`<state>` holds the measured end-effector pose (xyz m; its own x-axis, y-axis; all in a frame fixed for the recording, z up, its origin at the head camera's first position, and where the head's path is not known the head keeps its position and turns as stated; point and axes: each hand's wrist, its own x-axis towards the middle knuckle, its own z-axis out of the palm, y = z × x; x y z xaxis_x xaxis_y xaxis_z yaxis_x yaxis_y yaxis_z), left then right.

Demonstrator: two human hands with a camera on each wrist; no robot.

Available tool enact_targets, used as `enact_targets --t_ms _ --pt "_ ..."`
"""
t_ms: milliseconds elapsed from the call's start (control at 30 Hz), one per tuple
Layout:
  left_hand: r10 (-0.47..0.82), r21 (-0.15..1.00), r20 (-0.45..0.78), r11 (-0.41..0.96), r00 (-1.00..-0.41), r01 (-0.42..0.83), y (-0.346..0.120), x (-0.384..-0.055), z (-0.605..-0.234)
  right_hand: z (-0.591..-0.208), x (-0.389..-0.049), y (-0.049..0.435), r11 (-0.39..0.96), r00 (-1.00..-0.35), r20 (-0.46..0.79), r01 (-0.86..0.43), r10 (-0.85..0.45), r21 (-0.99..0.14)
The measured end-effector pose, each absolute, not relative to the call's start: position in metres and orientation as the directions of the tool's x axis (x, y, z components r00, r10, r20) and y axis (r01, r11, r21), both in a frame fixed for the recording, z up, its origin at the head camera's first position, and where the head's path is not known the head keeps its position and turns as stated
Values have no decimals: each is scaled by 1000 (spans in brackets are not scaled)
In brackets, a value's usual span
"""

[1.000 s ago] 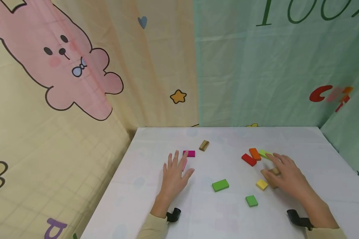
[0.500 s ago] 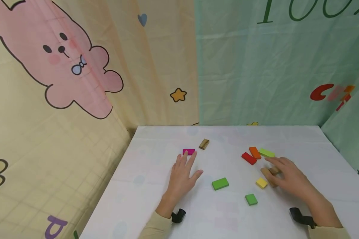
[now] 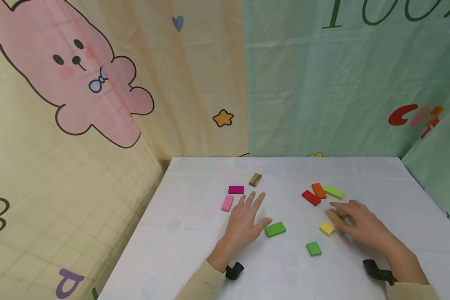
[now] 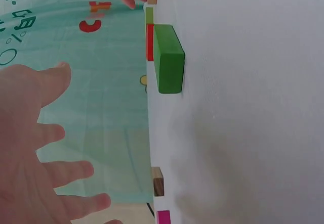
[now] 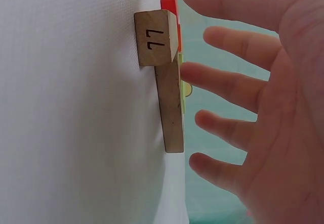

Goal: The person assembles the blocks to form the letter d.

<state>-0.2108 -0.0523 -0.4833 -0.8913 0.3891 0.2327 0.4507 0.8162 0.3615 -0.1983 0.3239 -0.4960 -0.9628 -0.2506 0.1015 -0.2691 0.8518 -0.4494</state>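
Observation:
My left hand point(image 3: 243, 225) hovers over the white table, fingers spread and holding nothing. Its thumb comes up to the left end of a green block point(image 3: 275, 229) in the head view; the left wrist view shows that block point(image 4: 169, 59) apart from the thumb. Left of this hand lie a pink block point(image 3: 227, 203) and a magenta block point(image 3: 236, 190). My right hand point(image 3: 361, 225) is over two wooden blocks, its fingers extended and partly hiding them. In the right wrist view, a wooden block with black markings point(image 5: 154, 38) stands before a longer wooden block point(image 5: 170, 107).
Beyond the right hand lie red point(image 3: 311, 198), orange point(image 3: 318, 191) and lime point(image 3: 333, 191) blocks. A yellow block point(image 3: 327, 228) and a small green block point(image 3: 314, 249) are left of it. Another wooden block point(image 3: 255, 180) lies farther back. Printed curtains point(image 3: 303, 83) hang behind the table point(image 3: 195, 258).
My left hand has moved right, from over the pink block to beside the green block, leaving the pink and magenta blocks in view. The right hand has barely shifted.

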Motion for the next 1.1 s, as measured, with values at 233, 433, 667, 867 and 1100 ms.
enact_targets --t_ms 233,433,667,867,1100 --pt "451 334 192 805 -872 490 -32 -209 -486 -500 -196 324 848 -957 87 -286 -276 -446" --pt "492 365 170 773 -854 518 -15 -210 -487 -500 -195 324 848 -953 67 -293 -294 -442" --pt "537 387 154 740 -830 550 8 -214 -482 -501 -197 324 841 -951 46 -292 -306 -455" --pt "576 466 108 690 -810 553 29 -217 -484 -504 -197 324 838 -951 35 -289 -309 -463" --pt "609 599 55 614 -791 514 56 -218 -479 -505 -198 328 824 -944 45 -308 -327 -475"
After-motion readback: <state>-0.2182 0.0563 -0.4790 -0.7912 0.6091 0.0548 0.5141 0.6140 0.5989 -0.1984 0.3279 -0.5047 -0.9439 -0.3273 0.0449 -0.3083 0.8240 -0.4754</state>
